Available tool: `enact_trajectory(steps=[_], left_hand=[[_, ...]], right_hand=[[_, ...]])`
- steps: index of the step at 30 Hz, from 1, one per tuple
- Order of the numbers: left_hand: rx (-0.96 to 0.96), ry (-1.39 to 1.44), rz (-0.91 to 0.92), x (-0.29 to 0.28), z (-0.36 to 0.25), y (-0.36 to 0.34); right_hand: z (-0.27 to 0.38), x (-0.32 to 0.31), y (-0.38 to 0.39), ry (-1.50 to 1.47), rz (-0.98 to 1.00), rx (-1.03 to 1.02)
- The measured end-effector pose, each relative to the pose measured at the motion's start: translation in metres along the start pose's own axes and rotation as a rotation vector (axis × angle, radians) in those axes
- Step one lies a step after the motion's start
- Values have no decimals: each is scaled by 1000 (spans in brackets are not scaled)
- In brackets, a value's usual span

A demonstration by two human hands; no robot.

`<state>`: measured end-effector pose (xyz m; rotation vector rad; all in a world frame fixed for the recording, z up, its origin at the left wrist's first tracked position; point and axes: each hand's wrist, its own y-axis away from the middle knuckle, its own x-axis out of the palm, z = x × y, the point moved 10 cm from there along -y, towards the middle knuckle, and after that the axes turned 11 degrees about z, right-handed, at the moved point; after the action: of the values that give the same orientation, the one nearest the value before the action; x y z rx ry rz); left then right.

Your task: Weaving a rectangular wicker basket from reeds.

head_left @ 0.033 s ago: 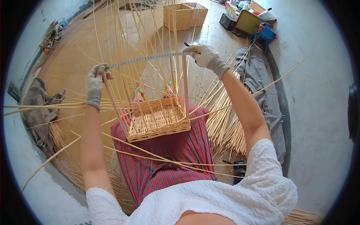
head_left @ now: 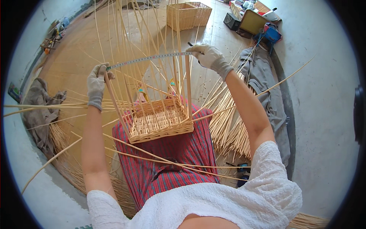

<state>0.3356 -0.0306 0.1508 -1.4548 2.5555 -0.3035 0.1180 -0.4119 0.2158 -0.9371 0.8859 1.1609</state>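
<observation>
A partly woven wicker basket [head_left: 162, 134] rests on my lap over a red striped cloth [head_left: 167, 160]. Thicker posts rise from its near corners, and many long thin willow rods [head_left: 124, 45] stand up from its sides. Across the tops of the two posts runs a white tape measure [head_left: 148, 58]. My gloved left hand [head_left: 96, 83] is closed on one end of the tape, at the top of the left post [head_left: 116, 100]. My gloved right hand [head_left: 209, 58] pinches the other end by the right post [head_left: 188, 82]. A small dark tip pokes out beside its fingers; its kind is unclear.
Loose rods cross my lap and stick out to both sides. Bundles of rods [head_left: 230, 131] lie at the right beside grey cloth [head_left: 263, 84]. Another grey cloth [head_left: 42, 110] covers rods at the left. A finished wicker basket [head_left: 187, 17] and a clutter of boxes stand farther off.
</observation>
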Motion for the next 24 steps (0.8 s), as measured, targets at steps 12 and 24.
enact_trajectory(steps=[12, 24], left_hand=[[380, -1075, 286, 256, -33, 225], [173, -1126, 413, 303, 49, 223]], right_hand=[[149, 199, 235, -205, 698, -557], [-139, 219, 206, -53, 337, 294]])
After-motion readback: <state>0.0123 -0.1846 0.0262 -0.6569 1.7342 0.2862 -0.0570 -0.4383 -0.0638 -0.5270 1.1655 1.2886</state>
